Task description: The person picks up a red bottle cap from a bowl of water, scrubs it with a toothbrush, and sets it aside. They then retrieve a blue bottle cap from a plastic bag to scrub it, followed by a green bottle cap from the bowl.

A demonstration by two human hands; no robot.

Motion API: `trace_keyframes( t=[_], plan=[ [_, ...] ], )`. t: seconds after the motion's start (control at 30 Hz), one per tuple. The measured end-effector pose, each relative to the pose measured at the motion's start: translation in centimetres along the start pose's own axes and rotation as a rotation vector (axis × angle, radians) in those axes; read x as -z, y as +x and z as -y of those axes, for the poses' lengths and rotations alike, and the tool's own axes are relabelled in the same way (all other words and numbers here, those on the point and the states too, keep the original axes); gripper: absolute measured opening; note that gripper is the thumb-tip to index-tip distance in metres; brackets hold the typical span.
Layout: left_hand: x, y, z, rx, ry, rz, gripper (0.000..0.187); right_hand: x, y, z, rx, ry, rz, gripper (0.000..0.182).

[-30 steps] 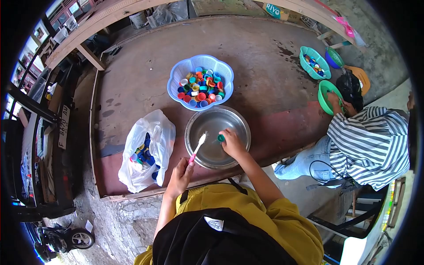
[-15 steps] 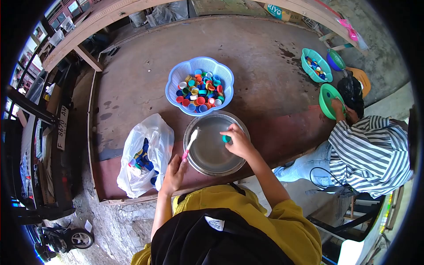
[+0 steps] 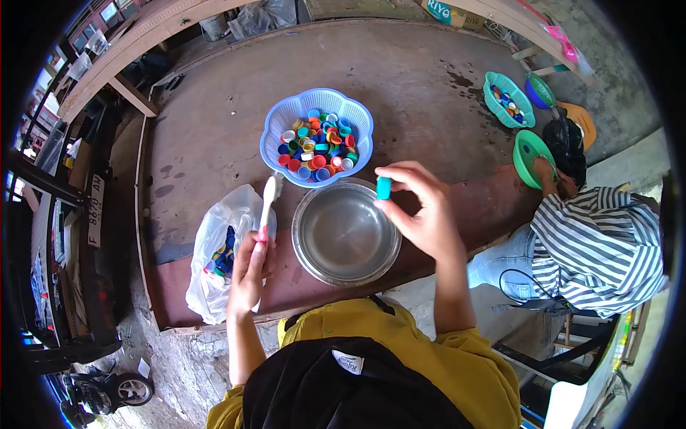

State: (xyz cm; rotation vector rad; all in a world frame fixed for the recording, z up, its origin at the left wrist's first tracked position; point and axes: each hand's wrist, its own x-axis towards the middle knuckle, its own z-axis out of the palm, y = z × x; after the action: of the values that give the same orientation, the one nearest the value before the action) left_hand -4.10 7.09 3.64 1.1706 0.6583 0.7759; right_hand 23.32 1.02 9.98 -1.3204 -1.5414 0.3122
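Note:
My left hand (image 3: 249, 275) is closed around the pink handle of a toothbrush (image 3: 268, 206), its white head pointing up. Between thumb and fingers, my right hand (image 3: 423, 209) pinches a green bottle cap (image 3: 384, 188) above the right rim of a metal bowl (image 3: 299, 247). The bowl holds clear liquid. Just beyond it stands a blue plastic basket (image 3: 275, 121) with many coloured bottle caps (image 3: 319, 146). Behind my left hand lies a white plastic bag (image 3: 207, 239) with more caps inside, partly hidden by the hand.
On the right a person in a striped shirt (image 3: 600, 243) has their hands in a green bowl (image 3: 524, 161). Near it are a teal basket (image 3: 493, 96) of caps, a blue bowl (image 3: 536, 93) and a black bag (image 3: 561, 143). A wooden table (image 3: 214, 136) lies under my things.
My right hand has lifted the green cap up and to the right from over the bowl. My left hand has moved left and raised the toothbrush away from the bowl's rim.

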Motion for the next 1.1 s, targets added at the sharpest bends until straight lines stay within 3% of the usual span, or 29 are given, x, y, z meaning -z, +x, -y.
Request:
trace_keyframes(
  t=[0.03,0.07,0.13,0.17,0.33,0.43,0.5,0.53,0.6,0.63,0.67,0.73,0.87,0.93,1.07,1.1],
  plan=[
    [0.1,0.6,1.5,0.083,0.063,-0.09,0.017,-1.1,-0.7,-1.1,-0.052,0.06,-0.015,0.035],
    [1.1,1.0,4.1,0.039,0.593,-0.175,0.018,-2.6,-1.6,-2.6,-0.109,0.096,-0.024,0.034],
    [0.6,1.3,6.1,-0.139,1.215,-0.224,0.015,-6.1,-5.6,-8.9,-0.146,-0.23,0.285,0.03],
    [0.5,1.0,5.9,-0.131,1.146,-0.209,0.014,-7.2,-7.2,-10.9,-0.202,-0.246,0.406,0.031],
    [1.3,1.0,0.8,-0.106,0.978,-0.149,0.013,-3.9,-3.4,-7.4,-0.159,-0.185,0.332,0.036],
    [1.2,0.6,-3.5,-0.11,0.593,-0.237,0.016,-1.4,-0.6,-3.0,-0.065,-0.051,0.165,0.037],
    [2.2,0.7,-3.8,-0.19,0.265,-0.167,0.016,-0.8,-0.3,-1.4,-0.032,0.012,0.123,0.037],
    [2.4,1.1,-3.5,-0.201,0.104,-0.146,0.017,-1.3,-0.8,-1.7,-0.09,0.184,0.136,0.037],
    [2.8,2.3,-0.3,-0.019,0.308,-0.333,0.018,-3.6,-2.9,-4.2,-0.209,0.526,0.165,0.037],
    [2.9,2.7,1.7,-0.155,0.823,-0.3,0.018,-5.2,-4.4,-6.0,-0.412,0.648,0.238,0.038],
    [2.9,2.8,3.1,-0.132,0.971,-0.263,0.016,-6.9,-5.6,-7.5,-0.309,0.34,0.322,0.035],
    [2.7,2.2,5.0,-0.134,0.914,-0.213,0.015,-8.1,-7.7,-9.1,-0.182,-0.08,0.531,0.035],
    [3.2,1.0,2.9,-0.008,0.88,-0.182,0.016,-4.9,-5.1,-6.4,-0.159,-0.064,0.375,0.039],
    [3.2,0.7,1.4,-0.069,0.697,-0.198,0.015,-2.6,-2.6,-3.5,-0.117,-0.024,0.285,0.039],
    [3.8,0.6,1.6,0.126,-0.047,-0.004,0.018,-3.2,-3.0,-2.8,-0.266,0.579,0.168,0.031],
    [3.3,1.0,2.8,0.188,0.189,-0.099,0.021,-4.9,-4.2,-4.8,-0.414,0.741,0.191,0.034]
  ],
)
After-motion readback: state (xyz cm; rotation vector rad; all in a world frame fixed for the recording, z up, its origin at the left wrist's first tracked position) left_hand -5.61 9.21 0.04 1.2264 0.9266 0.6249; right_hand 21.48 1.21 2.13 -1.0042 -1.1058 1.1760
